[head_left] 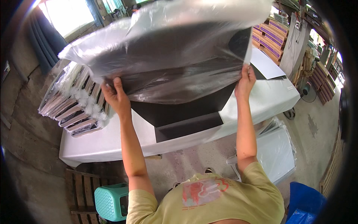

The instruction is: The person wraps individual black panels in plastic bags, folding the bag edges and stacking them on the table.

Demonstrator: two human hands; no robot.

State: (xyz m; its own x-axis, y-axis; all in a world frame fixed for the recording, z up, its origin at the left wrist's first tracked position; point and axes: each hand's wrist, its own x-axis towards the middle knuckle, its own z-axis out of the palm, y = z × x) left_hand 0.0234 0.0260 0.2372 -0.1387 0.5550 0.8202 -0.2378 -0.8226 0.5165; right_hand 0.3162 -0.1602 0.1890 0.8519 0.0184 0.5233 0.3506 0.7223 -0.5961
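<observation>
A large clear plastic bag is stretched between my two hands above the table, partly over a black sheet. My left hand grips the bag's near left edge, thumb on top. At the right edge, my right hand pinches the plastic between thumb and fingers. The lower part of the black sheet sticks out of the bag toward me. Beneath it, another black sheet lies on the white-covered table. The far end of the bag billows up and hides what lies behind it.
Plastic-wrapped stacks sit on the table's left end, a white sheet on its right. Wrapped panels lean at the right near side. A green stool stands on a wooden pallet. Stacked cartons rise at the back right.
</observation>
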